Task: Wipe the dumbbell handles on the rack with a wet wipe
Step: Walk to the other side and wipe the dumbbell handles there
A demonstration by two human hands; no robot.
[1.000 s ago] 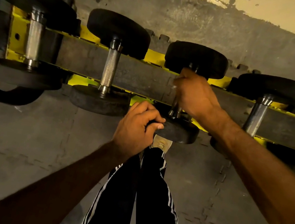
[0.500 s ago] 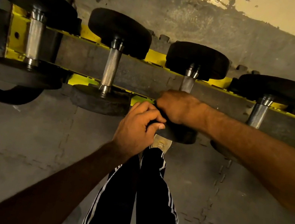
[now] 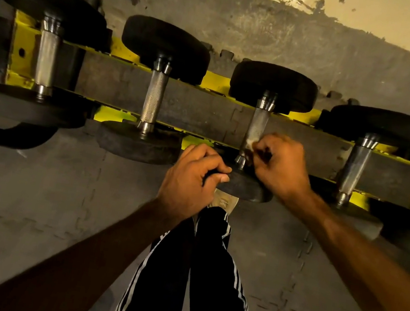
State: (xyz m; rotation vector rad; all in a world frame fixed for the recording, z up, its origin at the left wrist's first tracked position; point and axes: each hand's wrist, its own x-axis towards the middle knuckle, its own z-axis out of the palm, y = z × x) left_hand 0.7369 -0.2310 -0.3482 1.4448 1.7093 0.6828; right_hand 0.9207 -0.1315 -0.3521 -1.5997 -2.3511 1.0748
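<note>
- The rack, with its yellow rails, is carrying a row of dumbbells, each lying across from the back rail to the front rail.
- The third dumbbell from the rack's left end is sitting about mid-rack, its near plate hanging out past the front rail.
- The left hand is gripping that near plate, fingers curled over its rim and thumb lying along its edge.
- The right hand is pressing a wet wipe against the near end of this dumbbell's knurled handle, just above the collar. Its fingers are curled tight, pinching the wipe, and only a small pale scrap is showing.
- The far part of that handle is showing bare metal.
- The first handle and second handle are lying toward the rack's left end, and a fourth handle toward the right, all apart from both hands.
- Below the front rail, the person's striped black trousers and a pale shoe are showing over grey floor mats.
</note>
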